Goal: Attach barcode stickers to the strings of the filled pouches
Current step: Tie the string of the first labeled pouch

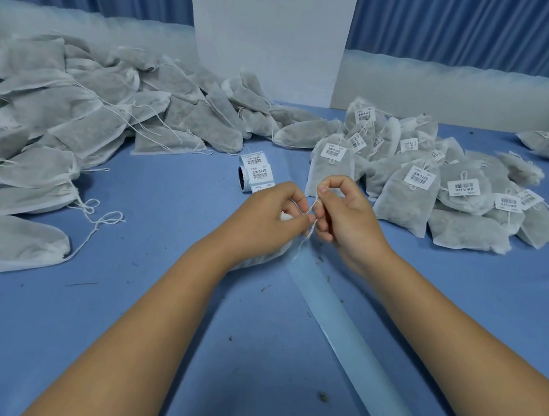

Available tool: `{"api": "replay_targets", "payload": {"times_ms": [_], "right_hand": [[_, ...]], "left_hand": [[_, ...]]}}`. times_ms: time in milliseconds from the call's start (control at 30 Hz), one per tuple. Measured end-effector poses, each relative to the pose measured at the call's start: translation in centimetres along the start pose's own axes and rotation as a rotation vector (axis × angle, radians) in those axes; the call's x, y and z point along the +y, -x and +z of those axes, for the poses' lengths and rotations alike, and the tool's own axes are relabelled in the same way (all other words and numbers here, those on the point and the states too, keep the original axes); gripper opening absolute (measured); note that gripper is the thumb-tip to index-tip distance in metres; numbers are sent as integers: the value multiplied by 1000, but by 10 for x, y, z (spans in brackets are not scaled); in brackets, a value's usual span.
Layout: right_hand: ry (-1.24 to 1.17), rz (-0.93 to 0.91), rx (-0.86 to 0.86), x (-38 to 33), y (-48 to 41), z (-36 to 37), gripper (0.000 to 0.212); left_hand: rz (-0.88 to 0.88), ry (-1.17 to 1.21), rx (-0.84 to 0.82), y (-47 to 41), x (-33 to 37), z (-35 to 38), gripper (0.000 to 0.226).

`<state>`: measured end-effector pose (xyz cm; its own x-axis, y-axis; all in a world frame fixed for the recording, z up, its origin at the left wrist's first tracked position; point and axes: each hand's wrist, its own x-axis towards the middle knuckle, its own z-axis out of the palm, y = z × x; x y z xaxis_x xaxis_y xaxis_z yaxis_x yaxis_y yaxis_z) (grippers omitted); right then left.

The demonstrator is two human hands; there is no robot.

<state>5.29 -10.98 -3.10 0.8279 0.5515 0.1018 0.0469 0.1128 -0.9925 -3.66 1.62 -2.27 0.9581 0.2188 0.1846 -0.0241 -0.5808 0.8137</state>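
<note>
A filled white pouch lies mostly hidden under my left hand on the blue table. Its thin white string runs up between both hands. My left hand pinches the string near the pouch's neck. My right hand pinches the string higher up, between thumb and forefinger, and a loose end hangs down. A roll of barcode stickers stands just beyond my left hand. No sticker shows on this string.
A big heap of unlabelled pouches fills the left side. Labelled pouches are piled at the right. A pale strip of sticker backing trails toward the front edge. A white pillar stands behind.
</note>
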Motion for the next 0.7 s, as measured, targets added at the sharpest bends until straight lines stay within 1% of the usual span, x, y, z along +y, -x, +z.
{"api": "replay_targets", "payload": {"times_ms": [233, 400, 467, 567, 633, 700], "right_hand": [[25, -36, 35, -1, 1, 2, 13], [46, -72, 48, -3, 0, 1, 13], [91, -94, 41, -3, -1, -1, 13], [118, -115, 49, -3, -1, -5, 17], [126, -145, 46, -3, -1, -5, 18], [147, -198, 30, -2, -1, -3, 18]], "left_hand": [[34, -4, 5, 1, 3, -1, 10], [24, 49, 13, 1, 4, -5, 11], [-8, 89, -9, 2, 3, -7, 11], [-105, 96, -28, -1, -2, -18, 20], [-169, 54, -17, -3, -5, -29, 24], [-214, -30, -32, -3, -11, -39, 23]]}}
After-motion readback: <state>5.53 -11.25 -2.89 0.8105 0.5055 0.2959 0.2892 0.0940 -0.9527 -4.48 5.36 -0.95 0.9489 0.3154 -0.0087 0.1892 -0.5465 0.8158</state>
